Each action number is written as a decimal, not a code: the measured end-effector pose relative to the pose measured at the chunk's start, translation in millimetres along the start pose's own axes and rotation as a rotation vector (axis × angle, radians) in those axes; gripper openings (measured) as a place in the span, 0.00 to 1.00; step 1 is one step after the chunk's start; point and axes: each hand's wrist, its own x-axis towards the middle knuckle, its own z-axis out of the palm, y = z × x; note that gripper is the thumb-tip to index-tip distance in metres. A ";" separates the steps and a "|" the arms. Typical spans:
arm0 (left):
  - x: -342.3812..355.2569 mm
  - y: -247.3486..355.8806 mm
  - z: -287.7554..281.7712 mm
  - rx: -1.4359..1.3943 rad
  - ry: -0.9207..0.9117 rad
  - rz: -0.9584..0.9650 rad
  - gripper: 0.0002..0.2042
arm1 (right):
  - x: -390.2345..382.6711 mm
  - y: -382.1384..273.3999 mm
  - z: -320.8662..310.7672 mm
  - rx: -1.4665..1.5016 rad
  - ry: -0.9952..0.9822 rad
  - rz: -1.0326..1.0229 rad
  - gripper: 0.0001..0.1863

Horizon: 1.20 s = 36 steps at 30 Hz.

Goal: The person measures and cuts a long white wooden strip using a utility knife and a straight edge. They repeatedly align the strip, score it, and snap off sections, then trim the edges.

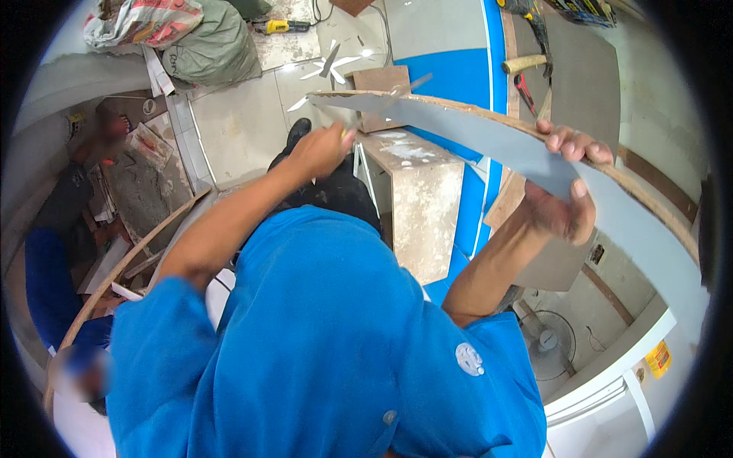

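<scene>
A long board (pixel 489 136) with a grey face and a rough brown edge runs from the middle of the view to the far right. My right hand (pixel 563 179) grips it, fingers over the brown edge and thumb against the grey face. My left hand (pixel 324 151) is closed around a long, thin tool (pixel 412 84) with a bit of yellow at the grip; its blade is blurred and crosses the board's narrow far end. The tool's exact kind cannot be made out. Below that end stands a worn, paint-spotted wooden box (pixel 426 210).
Hammer (pixel 527 64) and red cutter (pixel 524 93) lie on a brown panel at right. Yellow power tool (pixel 284 27), white scraps (pixel 336 67) and sacks (pixel 210 46) lie ahead on the floor. Another person (pixel 46 282) is at left, near a curved wooden strip (pixel 114 275). A fan (pixel 545 340) stands lower right.
</scene>
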 end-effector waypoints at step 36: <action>-17.7 -68.8 -11.8 -0.252 -0.120 -0.115 0.21 | -46.8 120.8 29.0 -0.289 0.325 0.127 0.32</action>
